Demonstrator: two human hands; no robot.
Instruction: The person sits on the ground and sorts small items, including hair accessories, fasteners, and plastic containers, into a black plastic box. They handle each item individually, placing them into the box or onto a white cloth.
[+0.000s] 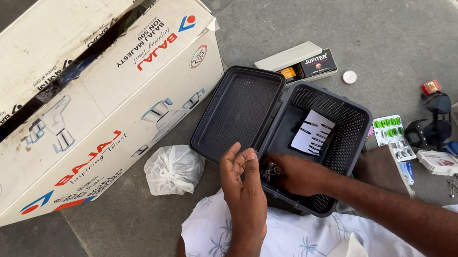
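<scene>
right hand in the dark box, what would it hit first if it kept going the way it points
Likely the small metal objects at its fingertips; the right hand points left toward the left hand. Depth unclear.

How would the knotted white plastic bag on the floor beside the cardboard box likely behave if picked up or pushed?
The white plastic bag looks thin and crumpled, so it would probably sag and change shape when lifted. Its small lumpy bulge suggests light contents, though they are hidden. Resting broad and flat on the stone floor, it seems likelier to slide or crumple than roll.

left hand (242, 179) raised, fingers curled | right hand (298, 174) lower, palm down, fingers pinched
</scene>
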